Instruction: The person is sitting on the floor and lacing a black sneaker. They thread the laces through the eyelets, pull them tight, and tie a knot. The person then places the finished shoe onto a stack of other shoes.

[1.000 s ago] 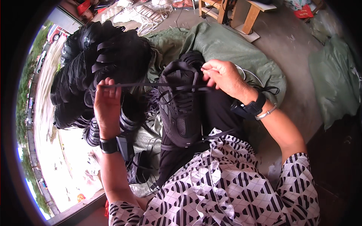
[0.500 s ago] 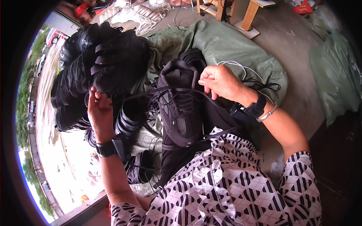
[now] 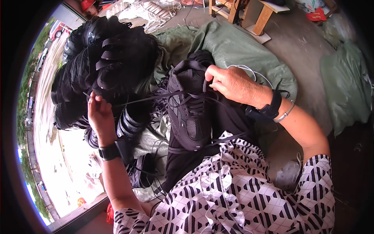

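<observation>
A black sneaker (image 3: 190,126) rests on my lap with its toe toward me and its upper threaded with dark lace. Off to its left, my left hand (image 3: 100,119) is raised, fingertips pinched on the black shoelace (image 3: 146,100) that stretches across from the shoe's eyelets. My right hand (image 3: 237,86) is closed in a pinch beside the sneaker's collar on the right. A lace strand runs close under those fingers, and they appear to grip it, though the fingertips partly hide it. More loose lace lies across my lap near the toe.
A large heap of black shoes (image 3: 113,62) rises at the left. Green sacking (image 3: 241,48) spreads behind the sneaker, with a white cord on it. Another black shoe (image 3: 142,169) lies low on the left. Wooden stool legs (image 3: 263,21) and a green sack (image 3: 346,85) stand farther off.
My right hand has shifted slightly right and down, close by the collar. My left hand has moved a little left, and the lace between it and the shoe looks straighter.
</observation>
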Action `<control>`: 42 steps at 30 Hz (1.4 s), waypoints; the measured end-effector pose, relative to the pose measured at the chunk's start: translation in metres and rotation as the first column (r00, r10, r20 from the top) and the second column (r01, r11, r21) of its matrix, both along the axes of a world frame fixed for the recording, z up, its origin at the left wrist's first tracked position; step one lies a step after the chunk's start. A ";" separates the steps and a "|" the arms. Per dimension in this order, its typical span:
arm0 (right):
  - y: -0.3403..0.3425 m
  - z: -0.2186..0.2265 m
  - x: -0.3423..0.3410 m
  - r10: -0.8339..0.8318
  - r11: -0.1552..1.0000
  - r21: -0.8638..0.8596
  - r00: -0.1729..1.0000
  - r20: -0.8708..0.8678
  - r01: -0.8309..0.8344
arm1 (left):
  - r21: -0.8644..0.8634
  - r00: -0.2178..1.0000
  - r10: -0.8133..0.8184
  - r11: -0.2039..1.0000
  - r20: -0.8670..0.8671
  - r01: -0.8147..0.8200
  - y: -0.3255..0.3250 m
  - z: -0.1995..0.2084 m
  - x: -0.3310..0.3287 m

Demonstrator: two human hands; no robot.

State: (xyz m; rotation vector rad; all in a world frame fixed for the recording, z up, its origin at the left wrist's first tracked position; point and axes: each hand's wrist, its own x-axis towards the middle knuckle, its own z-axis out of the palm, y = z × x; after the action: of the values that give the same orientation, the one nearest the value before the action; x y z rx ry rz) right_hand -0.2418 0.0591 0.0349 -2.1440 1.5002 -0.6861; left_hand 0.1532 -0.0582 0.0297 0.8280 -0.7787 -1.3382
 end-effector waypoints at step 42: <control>-0.019 0.013 0.012 -0.043 0.986 0.169 0.981 0.191 0.010 | 0.055 0.564 -0.443 0.817 0.697 0.574 0.055 -0.025 -0.127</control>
State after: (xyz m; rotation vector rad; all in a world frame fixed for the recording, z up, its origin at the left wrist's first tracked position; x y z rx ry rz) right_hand -0.2302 0.0397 0.0479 -1.8780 1.4313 -0.7287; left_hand 0.0264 -0.0027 0.0050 1.0054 -1.8365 -1.4251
